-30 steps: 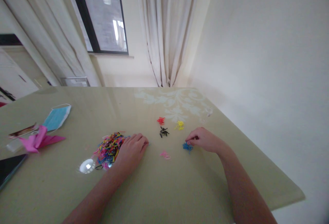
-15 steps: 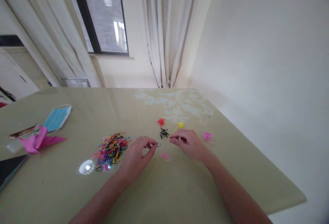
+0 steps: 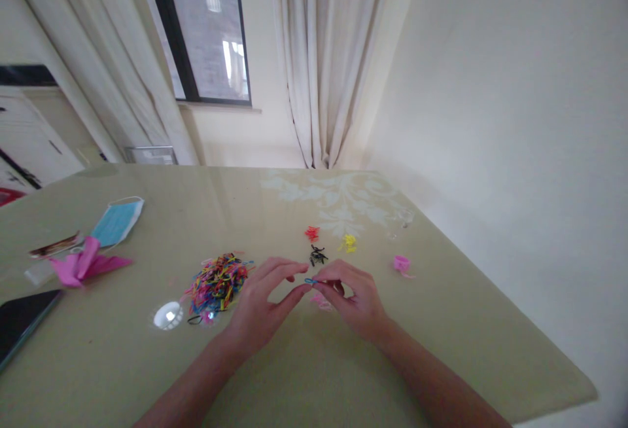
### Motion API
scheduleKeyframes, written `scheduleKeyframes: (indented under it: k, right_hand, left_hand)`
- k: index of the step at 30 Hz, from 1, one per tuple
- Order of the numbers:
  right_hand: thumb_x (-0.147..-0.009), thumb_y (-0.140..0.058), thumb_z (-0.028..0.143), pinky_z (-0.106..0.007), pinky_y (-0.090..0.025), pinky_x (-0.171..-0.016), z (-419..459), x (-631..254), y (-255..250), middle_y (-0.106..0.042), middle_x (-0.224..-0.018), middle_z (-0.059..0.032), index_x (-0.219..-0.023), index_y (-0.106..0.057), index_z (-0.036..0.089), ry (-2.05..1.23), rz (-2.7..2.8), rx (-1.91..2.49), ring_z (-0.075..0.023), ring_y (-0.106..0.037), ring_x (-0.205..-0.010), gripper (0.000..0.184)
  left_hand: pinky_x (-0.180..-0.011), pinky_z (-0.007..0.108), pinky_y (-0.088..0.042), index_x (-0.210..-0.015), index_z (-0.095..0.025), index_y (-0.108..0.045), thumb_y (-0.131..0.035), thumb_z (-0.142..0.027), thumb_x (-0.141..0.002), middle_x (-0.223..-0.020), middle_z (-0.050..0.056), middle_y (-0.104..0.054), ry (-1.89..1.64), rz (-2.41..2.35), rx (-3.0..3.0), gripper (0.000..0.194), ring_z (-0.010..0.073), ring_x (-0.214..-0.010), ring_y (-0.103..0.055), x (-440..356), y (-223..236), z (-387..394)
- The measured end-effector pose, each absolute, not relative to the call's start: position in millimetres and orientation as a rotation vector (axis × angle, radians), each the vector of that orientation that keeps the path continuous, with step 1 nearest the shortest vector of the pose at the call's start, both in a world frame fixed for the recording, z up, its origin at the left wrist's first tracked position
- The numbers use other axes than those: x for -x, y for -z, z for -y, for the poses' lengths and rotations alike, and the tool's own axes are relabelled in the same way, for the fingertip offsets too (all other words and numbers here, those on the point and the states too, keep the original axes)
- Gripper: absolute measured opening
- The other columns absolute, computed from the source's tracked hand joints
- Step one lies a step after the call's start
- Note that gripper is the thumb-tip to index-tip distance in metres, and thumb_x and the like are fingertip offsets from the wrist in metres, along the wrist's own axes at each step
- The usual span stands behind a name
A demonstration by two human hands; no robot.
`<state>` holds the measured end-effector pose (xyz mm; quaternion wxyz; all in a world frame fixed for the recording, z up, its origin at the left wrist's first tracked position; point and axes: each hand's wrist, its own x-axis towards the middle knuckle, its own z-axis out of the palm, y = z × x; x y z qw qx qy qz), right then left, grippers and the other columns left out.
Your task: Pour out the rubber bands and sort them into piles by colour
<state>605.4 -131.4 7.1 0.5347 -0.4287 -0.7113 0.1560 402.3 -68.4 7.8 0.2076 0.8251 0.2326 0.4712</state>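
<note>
A small blue rubber band (image 3: 309, 281) is pinched between the thumb and forefinger of my right hand (image 3: 356, 294), over the table. My left hand (image 3: 265, 297) faces it from the left, with its thumb tip at the band and its forefinger lifted away. Just beyond my fingers are small piles of black rubber bands (image 3: 318, 256), red rubber bands (image 3: 312, 233) and yellow rubber bands (image 3: 348, 243). Some pink rubber bands (image 3: 322, 302) lie partly hidden below my hands. Left of my left hand is a mixed heap of coloured bands (image 3: 219, 283).
At the right of the glossy table (image 3: 466, 349) sits a pink ring-like item (image 3: 402, 264). On the left are a blue face mask (image 3: 118, 221), a pink folded-paper shape (image 3: 86, 264) and a dark flat device (image 3: 27, 320). A wall (image 3: 515, 120) borders the right side.
My right hand has come left and taken the blue band that my left fingers pinched. My left forefinger has lifted off its thumb. The view has shifted slightly.
</note>
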Motion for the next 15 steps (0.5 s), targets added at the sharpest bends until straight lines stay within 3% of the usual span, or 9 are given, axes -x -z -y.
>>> scheduleKeyframes:
  k: [4, 10, 15]
  right_hand:
    - [-0.1, -0.07, 0.029, -0.024, -0.047, -0.056, 133.1, -606.6, -10.5, -0.074, -0.083, -0.0041, -0.104, -0.077, 0.022, -0.354, 1.699, 1.005, -0.0131, -0.061, -0.065, 0.011]
    - [-0.1, -0.069, 0.035, -0.023, -0.048, -0.056, 135.8, -607.2, -13.8, -0.074, -0.078, -0.0025, -0.103, -0.078, 0.022, -0.44, 1.683, 1.065, -0.0119, -0.06, -0.06, 0.017]
    - [-0.101, -0.068, 0.03, -0.021, -0.048, -0.056, 135.4, -606.7, -13.5, -0.07, -0.07, -0.0006, -0.095, -0.076, 0.02, -0.439, 1.687, 1.086, -0.0107, -0.059, -0.056, 0.014]
  left_hand:
    - [-0.078, 0.029, -0.059, -0.1, -0.024, -0.078, -0.071, -0.023, -0.096, -0.094, 0.005, -0.078, -1.326, -0.573, -2.27, 0.008, 0.0177, -0.088, -0.073, -402.6, -9.0, 67.5]
    - [-0.078, 0.027, -0.057, -0.104, -0.026, -0.079, -0.073, -0.017, -0.094, -0.094, 0.003, -0.078, -1.337, -0.528, -2.292, 0.014, 0.0156, -0.087, -0.071, -402.8, -7.0, 66.6]
    - [-0.076, 0.026, -0.056, -0.095, -0.024, -0.079, -0.075, -0.021, -0.093, -0.089, 0.002, -0.077, -1.273, -0.58, -2.151, 0.006, 0.0148, -0.083, -0.071, -404.4, -7.8, 67.9]
